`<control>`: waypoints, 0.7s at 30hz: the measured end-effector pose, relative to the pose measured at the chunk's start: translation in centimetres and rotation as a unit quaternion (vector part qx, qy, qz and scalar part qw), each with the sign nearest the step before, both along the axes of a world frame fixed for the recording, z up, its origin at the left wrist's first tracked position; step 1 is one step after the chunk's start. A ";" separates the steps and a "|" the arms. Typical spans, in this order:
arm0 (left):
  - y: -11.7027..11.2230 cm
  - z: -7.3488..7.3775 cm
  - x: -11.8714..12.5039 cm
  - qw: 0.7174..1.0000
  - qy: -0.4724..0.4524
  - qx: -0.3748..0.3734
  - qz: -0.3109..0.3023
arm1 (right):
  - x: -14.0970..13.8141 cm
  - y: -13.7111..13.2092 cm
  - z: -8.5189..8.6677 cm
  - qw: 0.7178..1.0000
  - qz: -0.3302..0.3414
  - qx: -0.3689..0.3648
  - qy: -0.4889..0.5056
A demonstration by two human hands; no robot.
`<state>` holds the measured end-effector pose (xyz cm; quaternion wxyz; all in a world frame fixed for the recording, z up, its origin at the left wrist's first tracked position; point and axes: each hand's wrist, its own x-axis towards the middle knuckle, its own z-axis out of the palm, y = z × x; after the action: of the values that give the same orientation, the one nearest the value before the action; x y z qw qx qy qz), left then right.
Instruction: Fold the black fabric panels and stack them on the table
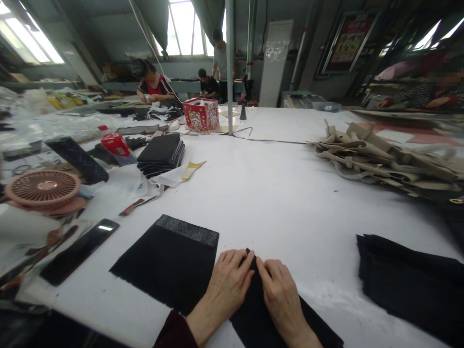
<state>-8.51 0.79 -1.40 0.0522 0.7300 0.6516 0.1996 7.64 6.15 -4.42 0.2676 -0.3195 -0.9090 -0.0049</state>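
My left hand and my right hand lie side by side on a black fabric piece at the near edge of the white table. Fingertips of both hands press together on the piece's far corner, pinching the cloth. Just left of my left hand lies another flat black fabric piece with a grey band along its far edge. A stack of black fabric sits to the right, apart from my hands.
A phone and a pink round fan lie at the left. Black folded pieces, a red box and a pole stand further back. Beige bags pile at the right. Other people work at the far end.
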 end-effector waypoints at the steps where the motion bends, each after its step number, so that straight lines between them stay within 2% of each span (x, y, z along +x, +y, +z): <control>1: 0.0 0.0 0.0 1.000 0.001 -0.001 0.000 | 0.0 0.0 0.0 1.000 -0.001 -0.001 -0.001; 21: 0.0 -0.1 0.0 1.000 0.008 0.000 0.013 | 0.0 0.1 -0.2 1.000 -0.003 0.003 -0.006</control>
<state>-8.50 0.77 -1.52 0.0448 0.7227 0.6617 0.1946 7.60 6.21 -4.57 0.2627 -0.3213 -0.9097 -0.0101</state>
